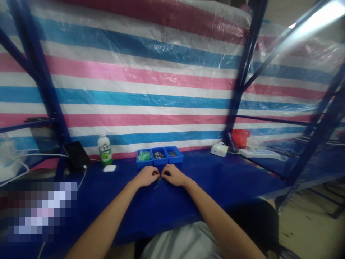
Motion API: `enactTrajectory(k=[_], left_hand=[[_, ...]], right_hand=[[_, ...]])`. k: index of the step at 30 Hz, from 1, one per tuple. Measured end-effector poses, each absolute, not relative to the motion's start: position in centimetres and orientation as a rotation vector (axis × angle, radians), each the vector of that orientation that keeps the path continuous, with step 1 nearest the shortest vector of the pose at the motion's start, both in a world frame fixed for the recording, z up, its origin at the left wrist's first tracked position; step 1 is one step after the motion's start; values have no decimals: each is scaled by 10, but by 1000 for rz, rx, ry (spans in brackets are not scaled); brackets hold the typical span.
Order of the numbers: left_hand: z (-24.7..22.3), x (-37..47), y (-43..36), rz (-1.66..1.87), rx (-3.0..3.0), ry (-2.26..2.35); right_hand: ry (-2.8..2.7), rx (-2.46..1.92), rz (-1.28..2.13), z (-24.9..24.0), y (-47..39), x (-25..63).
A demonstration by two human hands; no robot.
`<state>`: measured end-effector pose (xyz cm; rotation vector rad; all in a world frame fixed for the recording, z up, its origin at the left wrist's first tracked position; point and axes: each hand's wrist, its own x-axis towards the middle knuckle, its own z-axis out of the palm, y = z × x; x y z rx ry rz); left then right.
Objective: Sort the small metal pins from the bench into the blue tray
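My left hand [147,176] and my right hand [172,175] meet over the blue table [167,212], fingertips almost touching. Both have their fingers pinched around small thin metal pieces [159,180], too small to make out well. Just beyond the hands, three blue bins stand side by side. Green and clear small items fill the left bin [138,166]; the middle bin [161,162] holds many small metal parts, and the right bin [176,159] has fewer metal pieces in it.
A white and green bottle [105,149], a white case [109,168] and a dark phone [76,154] are at the left. Right of the bins are a white box [219,149], a red bag [240,138] and a power strip [258,154]. Blue posts frame the table.
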<state>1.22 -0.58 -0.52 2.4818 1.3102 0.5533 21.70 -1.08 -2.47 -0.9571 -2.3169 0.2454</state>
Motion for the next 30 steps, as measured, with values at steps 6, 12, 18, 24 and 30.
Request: enactTrajectory(k=[6,12,18,24,30], left_hand=[[2,17,-13,663,2482,1309],[1,21,-13,679,2547,1275],[-1,22,-13,736,2577,1259],[2,23,-14,775,2566,1299],[12,26,-19,796,2586,1340]], right_hand=[[-2109,-1060,283,-23,-9,223],[-2043,-1092,371,-20,-10,219],[-2023,-1104,384,-20,-12,217],[-2046,-848,384,-18,-17,213],[-2045,-842,381,-15,-19,209]])
